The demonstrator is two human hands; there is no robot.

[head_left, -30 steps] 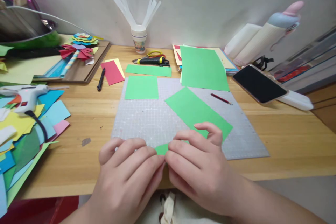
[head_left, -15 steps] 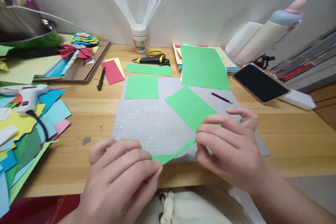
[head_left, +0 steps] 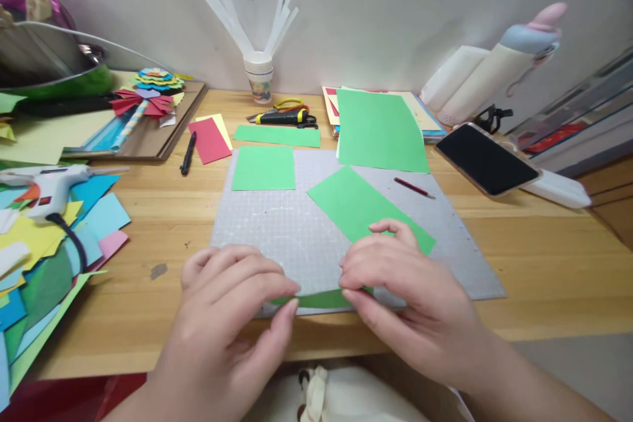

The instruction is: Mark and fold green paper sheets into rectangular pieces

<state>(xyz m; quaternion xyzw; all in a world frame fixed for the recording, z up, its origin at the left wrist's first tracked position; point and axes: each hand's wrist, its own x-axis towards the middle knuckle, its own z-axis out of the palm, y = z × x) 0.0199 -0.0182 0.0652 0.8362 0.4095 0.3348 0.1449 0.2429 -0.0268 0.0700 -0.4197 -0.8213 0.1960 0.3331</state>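
Note:
A narrow green paper strip (head_left: 321, 299) spans between my hands above the near edge of the grey cutting mat (head_left: 252, 231). My left hand (head_left: 232, 316) pinches its left part between thumb and fingers. Thumb and forefinger of my right hand (head_left: 410, 297) grip the strip farther right; its ends are partly hidden by the fingers. Just beyond my right hand, a green paper rectangle (head_left: 366, 201) lies slanted on the mat. Another green piece, a near-square paper (head_left: 264, 168), rests at the mat's far left.
Behind the mat are a thin green strip (head_left: 277, 136), a yellow-black cutter (head_left: 279, 118) and a paper cup (head_left: 259, 79) of white sticks. A pencil (head_left: 414, 188) lies right, near a phone (head_left: 487, 159). Left stand a glue gun (head_left: 47, 191) and paper scraps (head_left: 106, 211).
My right hand has moved left and slightly down, closer to my left hand. The strip, twisted before, now runs straighter between them, lower over the mat's edge. The view has shifted slightly.

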